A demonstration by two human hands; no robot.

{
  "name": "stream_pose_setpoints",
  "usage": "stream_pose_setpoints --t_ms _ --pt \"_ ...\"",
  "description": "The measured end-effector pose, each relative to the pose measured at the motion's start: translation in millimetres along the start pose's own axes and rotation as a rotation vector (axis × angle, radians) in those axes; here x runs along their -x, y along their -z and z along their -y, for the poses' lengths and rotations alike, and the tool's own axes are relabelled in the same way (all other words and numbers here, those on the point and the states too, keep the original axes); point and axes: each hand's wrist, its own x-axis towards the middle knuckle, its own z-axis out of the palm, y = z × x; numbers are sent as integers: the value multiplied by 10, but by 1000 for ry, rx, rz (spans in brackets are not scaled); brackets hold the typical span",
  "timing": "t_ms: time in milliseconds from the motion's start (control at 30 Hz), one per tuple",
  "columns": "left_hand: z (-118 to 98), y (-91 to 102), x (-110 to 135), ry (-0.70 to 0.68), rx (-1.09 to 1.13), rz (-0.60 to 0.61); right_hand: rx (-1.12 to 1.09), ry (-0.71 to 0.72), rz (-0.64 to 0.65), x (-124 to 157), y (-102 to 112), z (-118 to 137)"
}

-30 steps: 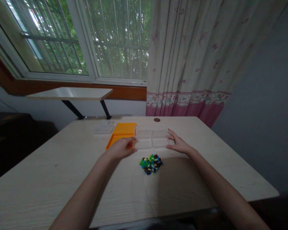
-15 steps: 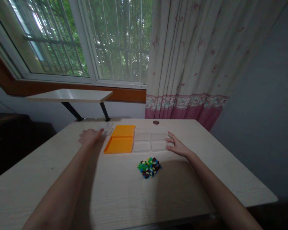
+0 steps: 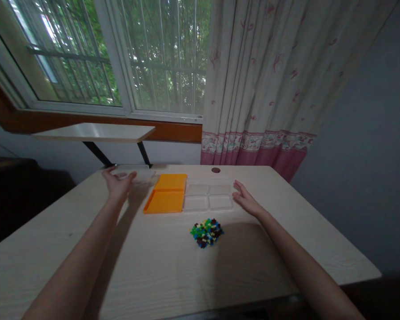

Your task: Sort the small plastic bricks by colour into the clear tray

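Note:
My left hand (image 3: 119, 181) is at the back left of the table, thumb and fingers spread around the near side of a clear plastic tray (image 3: 142, 170). The grip is partly hard to make out against the pale surface. To its right lies an orange two-part tray (image 3: 168, 195). A clear compartment tray (image 3: 196, 202) lies flat against the orange one's right side. My right hand (image 3: 245, 198) hovers just off the clear compartment tray's right edge, fingers apart and holding nothing. In front of the trays is a small pile of tiny coloured bricks (image 3: 206, 233), mostly green, blue, dark brown and pale yellow.
A raised white shelf (image 3: 96, 132) on black legs (image 3: 144, 154) stands at the table's back left. A round cable hole (image 3: 216, 170) is near the back edge of the light wooden table (image 3: 166, 266). Behind are a window and a patterned curtain (image 3: 253, 89).
My left hand has moved back and a little left, and the clear tray by it has shifted the same way. My right hand has drawn its fingers slightly closer together beside the compartment tray.

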Motion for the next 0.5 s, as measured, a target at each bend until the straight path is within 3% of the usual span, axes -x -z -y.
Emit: stream_pose_setpoints --t_ms 67,167,300,400,500 --pt "-229 -108 159 22 334 105 47 -6 -145 -16 -31 41" --pt "-545 -322 521 -20 430 283 156 124 -256 44 -118 207" --pt "-796 -602 1113 -61 442 599 362 442 -84 235 -328 551" --pt "-855 -735 1482 -98 423 778 442 533 37 349 -500 744" --pt "-842 -784 1694 -100 450 850 460 584 24 393 -602 821"
